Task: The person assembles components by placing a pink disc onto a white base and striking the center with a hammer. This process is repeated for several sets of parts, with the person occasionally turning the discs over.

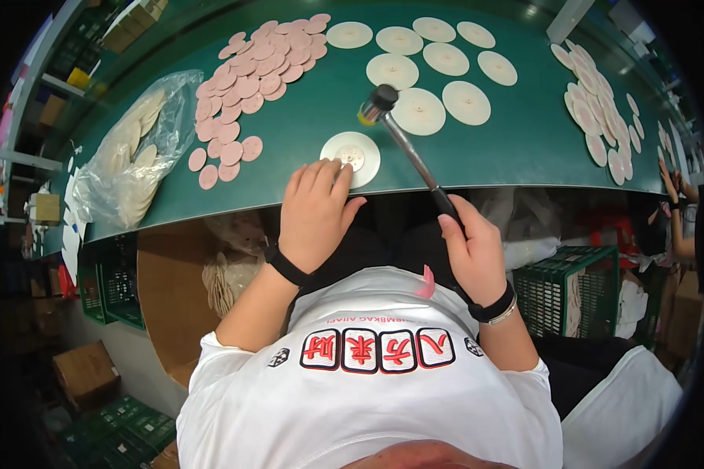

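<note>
My left hand (313, 215) lies over the near edge of a round cream disc (370, 168), its fingers stretched out and the fingertips touching it. A smaller pale disc (352, 155) with dots sits at the middle of that cream disc. My right hand (479, 248) is wrapped round the black grip of a mallet (411, 151). The mallet has a metal shaft and a head with one black end and one yellow end. Its head is raised above the table, just beyond the cream disc and to its right.
On the green table (266, 156), many small pink discs (250, 74) lie heaped at the back left. Several larger cream discs (419, 111) are spread at the back. Another pile of discs (598, 105) is at right. A clear plastic bag (137, 148) holds more discs. Another person's hand (669, 184) is far right.
</note>
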The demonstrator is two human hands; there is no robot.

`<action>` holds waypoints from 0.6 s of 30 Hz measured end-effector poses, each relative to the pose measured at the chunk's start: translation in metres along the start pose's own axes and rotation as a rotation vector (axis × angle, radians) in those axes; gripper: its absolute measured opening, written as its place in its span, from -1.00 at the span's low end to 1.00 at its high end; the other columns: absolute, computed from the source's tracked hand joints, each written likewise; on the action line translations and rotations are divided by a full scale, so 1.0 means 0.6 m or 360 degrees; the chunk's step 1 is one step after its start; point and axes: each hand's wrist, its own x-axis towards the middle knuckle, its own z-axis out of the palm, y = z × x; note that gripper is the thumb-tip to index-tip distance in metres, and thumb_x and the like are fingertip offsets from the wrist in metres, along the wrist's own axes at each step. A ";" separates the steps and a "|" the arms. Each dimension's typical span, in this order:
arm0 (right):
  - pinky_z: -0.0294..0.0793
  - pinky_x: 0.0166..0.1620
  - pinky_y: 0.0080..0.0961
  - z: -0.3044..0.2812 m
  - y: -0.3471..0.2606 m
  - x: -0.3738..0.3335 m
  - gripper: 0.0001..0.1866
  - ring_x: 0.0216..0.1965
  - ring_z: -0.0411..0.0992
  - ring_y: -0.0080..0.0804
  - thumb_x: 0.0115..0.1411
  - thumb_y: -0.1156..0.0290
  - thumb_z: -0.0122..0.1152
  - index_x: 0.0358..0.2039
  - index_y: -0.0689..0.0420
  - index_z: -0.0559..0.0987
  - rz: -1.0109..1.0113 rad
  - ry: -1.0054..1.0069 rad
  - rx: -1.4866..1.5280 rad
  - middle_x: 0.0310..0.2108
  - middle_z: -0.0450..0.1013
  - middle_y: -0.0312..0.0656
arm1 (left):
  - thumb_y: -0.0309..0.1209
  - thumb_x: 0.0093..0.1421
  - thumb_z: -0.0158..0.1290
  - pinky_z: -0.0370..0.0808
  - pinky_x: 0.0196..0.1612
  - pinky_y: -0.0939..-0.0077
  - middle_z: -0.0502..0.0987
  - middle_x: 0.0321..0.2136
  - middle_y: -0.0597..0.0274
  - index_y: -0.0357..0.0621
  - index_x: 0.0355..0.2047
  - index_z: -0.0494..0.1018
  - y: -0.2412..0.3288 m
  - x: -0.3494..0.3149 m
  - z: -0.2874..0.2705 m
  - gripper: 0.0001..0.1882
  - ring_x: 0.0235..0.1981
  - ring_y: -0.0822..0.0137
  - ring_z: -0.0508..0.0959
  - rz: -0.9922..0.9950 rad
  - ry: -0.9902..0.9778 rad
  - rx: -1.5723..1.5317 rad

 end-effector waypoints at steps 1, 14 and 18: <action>0.43 -0.40 -0.45 0.000 -0.011 -0.004 -0.70 -0.51 0.48 -0.39 0.44 0.42 0.21 0.11 0.26 0.58 0.0014 -0.0035 -0.0145 -0.39 0.53 -0.18 | -0.31 0.17 0.33 0.42 0.21 0.10 0.53 0.06 0.07 -0.21 0.12 0.49 0.002 -0.001 0.001 -0.47 0.12 0.04 0.52 0.0001 0.0003 0.0028; 0.55 -0.44 -0.16 0.023 -0.023 -0.019 -0.61 -0.48 0.55 0.00 0.34 0.40 0.28 0.14 0.19 0.55 -0.0228 -0.0063 -0.0721 -0.36 0.53 -0.06 | -0.39 0.16 0.31 0.39 0.25 0.11 0.52 0.10 0.08 -0.19 0.17 0.46 0.009 -0.007 0.003 -0.44 0.18 0.07 0.50 -0.0079 -0.0026 0.0021; 0.56 -0.44 -0.16 0.030 -0.011 -0.020 -0.61 -0.48 0.55 0.00 0.33 0.40 0.28 0.15 0.19 0.55 -0.0287 0.0004 -0.0686 -0.36 0.53 -0.06 | -0.41 0.16 0.30 0.38 0.26 0.11 0.52 0.12 0.08 -0.18 0.19 0.46 0.011 -0.007 0.003 -0.43 0.20 0.06 0.49 -0.0115 -0.0020 -0.0009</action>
